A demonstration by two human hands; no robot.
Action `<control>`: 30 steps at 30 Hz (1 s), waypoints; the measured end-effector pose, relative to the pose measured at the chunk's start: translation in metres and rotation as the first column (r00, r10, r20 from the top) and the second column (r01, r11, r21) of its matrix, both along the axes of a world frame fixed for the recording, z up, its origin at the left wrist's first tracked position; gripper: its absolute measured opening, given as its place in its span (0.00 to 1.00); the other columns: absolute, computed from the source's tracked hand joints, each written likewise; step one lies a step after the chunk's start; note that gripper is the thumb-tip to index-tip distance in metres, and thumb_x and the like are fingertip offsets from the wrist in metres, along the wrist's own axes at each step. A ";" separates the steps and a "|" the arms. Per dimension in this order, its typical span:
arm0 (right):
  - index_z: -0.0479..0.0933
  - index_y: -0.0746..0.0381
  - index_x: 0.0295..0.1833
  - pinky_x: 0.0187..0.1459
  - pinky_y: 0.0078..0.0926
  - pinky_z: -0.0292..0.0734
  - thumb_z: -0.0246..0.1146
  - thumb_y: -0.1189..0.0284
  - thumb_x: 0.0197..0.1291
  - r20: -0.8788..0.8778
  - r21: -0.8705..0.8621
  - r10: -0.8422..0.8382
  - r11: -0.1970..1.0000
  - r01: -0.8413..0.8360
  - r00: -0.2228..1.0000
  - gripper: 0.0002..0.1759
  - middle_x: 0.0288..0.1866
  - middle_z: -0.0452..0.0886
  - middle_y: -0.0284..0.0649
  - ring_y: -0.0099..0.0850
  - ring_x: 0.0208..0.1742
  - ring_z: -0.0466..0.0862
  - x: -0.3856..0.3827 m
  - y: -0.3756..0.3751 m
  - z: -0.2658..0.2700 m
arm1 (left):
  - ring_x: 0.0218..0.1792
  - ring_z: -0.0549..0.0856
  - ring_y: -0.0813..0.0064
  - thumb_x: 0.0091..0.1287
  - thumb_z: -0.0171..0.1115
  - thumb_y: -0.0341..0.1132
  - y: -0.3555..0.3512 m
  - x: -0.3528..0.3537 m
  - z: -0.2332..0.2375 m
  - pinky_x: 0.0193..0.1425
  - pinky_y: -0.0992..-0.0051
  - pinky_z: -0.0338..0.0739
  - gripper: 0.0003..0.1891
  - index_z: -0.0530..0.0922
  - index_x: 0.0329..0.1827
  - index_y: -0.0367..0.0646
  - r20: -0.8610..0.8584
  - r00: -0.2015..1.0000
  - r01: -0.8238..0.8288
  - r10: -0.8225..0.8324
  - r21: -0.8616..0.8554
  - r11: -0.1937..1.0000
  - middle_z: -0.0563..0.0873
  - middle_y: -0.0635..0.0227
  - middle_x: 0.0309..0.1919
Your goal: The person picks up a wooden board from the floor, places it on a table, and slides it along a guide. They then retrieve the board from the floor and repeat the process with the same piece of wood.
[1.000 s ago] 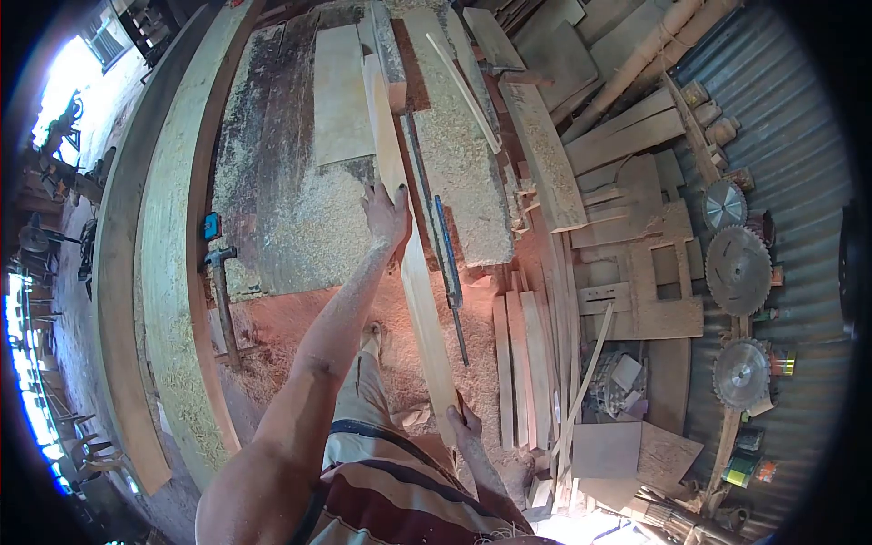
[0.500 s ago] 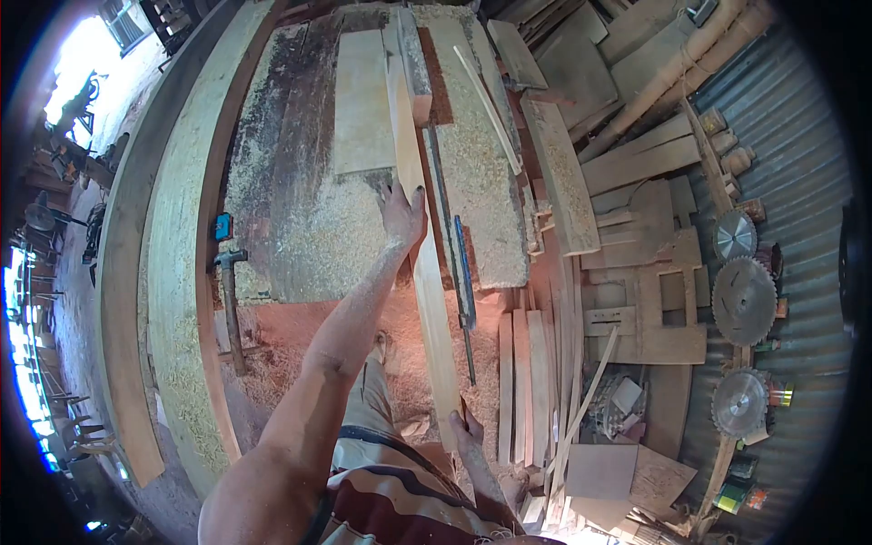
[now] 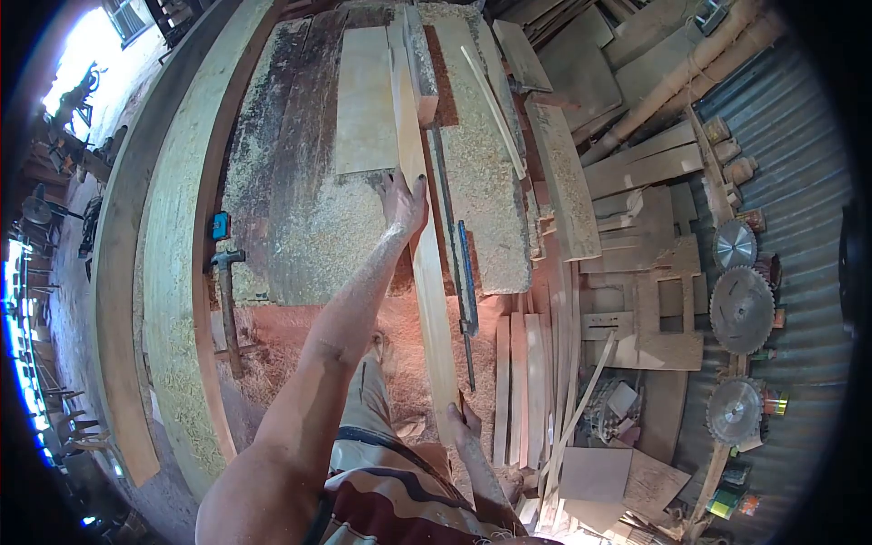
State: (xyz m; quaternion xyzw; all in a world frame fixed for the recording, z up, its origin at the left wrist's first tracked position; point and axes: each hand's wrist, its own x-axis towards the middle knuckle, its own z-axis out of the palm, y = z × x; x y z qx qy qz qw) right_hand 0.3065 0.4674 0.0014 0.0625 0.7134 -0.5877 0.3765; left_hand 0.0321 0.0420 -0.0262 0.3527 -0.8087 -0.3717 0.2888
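A long pale wooden strip [image 3: 430,313] runs from near my body up over the sawdust-covered table [image 3: 304,236]. My left hand [image 3: 404,202] grips it near mid-length, thumb on the right edge and fingers on the left. My right hand [image 3: 465,425] is closed around its near end, with the fingers partly hidden. Ahead of my left hand, the strip passes between a flat light board [image 3: 363,100] and a thick wooden block [image 3: 422,77]. Right of the strip lie a dark metal bar [image 3: 441,191] and a blue-edged clamp or bar [image 3: 467,272].
Long thick planks [image 3: 173,309] stretch along the left, beside a hammer [image 3: 227,304] and a small blue object [image 3: 222,225]. A thin stick [image 3: 493,109] lies on the table's right side. Circular saw blades [image 3: 743,309] hang on the right wall, above offcuts and upright strips [image 3: 518,391].
Both hands have moved slightly forward along with the strip, the left fingertips now reaching the light board's near edge. The view has shifted a little.
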 end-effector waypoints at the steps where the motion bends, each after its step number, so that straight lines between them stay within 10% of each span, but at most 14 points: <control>1: 0.67 0.61 0.83 0.70 0.24 0.72 0.64 0.64 0.78 -0.007 -0.007 0.009 1.000 -0.009 1.000 0.33 0.73 0.80 0.39 0.24 0.71 0.78 -0.001 -0.002 0.001 | 0.81 0.57 0.28 0.79 0.55 0.52 -0.002 0.000 0.002 0.86 0.39 0.45 0.38 0.63 0.80 0.31 0.014 1.000 0.005 -0.005 0.015 1.000 0.66 0.22 0.75; 14: 0.69 0.61 0.82 0.69 0.25 0.71 0.63 0.61 0.79 -0.007 0.013 -0.013 1.000 0.013 1.000 0.32 0.70 0.82 0.36 0.24 0.67 0.78 -0.021 -0.028 0.003 | 0.78 0.58 0.17 0.79 0.57 0.53 -0.023 -0.020 0.023 0.85 0.37 0.47 0.39 0.61 0.81 0.32 0.153 0.988 -0.039 0.026 0.076 0.996 0.61 0.21 0.77; 30: 0.71 0.58 0.81 0.65 0.26 0.76 0.65 0.61 0.77 -0.061 0.096 0.060 0.994 -0.054 0.996 0.31 0.65 0.85 0.37 0.24 0.62 0.81 -0.054 -0.062 0.009 | 0.82 0.57 0.28 0.80 0.55 0.53 -0.060 -0.052 -0.005 0.87 0.39 0.44 0.37 0.62 0.82 0.35 0.083 0.997 -0.005 0.004 0.014 1.000 0.63 0.22 0.77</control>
